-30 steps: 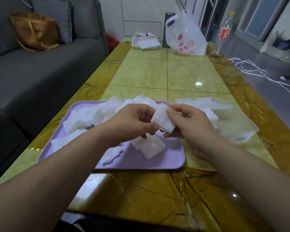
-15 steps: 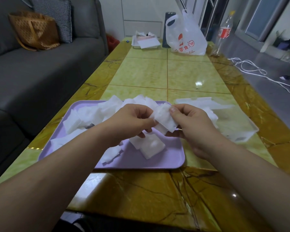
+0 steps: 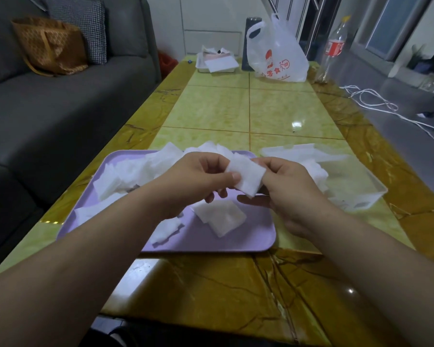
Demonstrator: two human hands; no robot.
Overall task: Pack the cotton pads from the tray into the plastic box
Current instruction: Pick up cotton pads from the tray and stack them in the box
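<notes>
Head view. Left hand (image 3: 198,181) and right hand (image 3: 291,194) meet above the lilac tray (image 3: 248,242). Both pinch one white cotton pad (image 3: 247,177) by opposite edges, fingers (image 3: 209,196) curled onto it. The pad is held clear of the tray. Loose pads (image 3: 125,174) are heaped on the tray's far and left parts, with a few near its middle. Clear plastic box (image 3: 361,196) stands on the table (image 3: 273,108) just right of the tray, with boxed pads (image 3: 313,169) at its left side. Carrier bag (image 3: 276,53) and bottle (image 3: 332,48) stand at the table's far end.

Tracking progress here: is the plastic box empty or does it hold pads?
Partly filled: white cotton pads lie inside the clear plastic box.
</notes>
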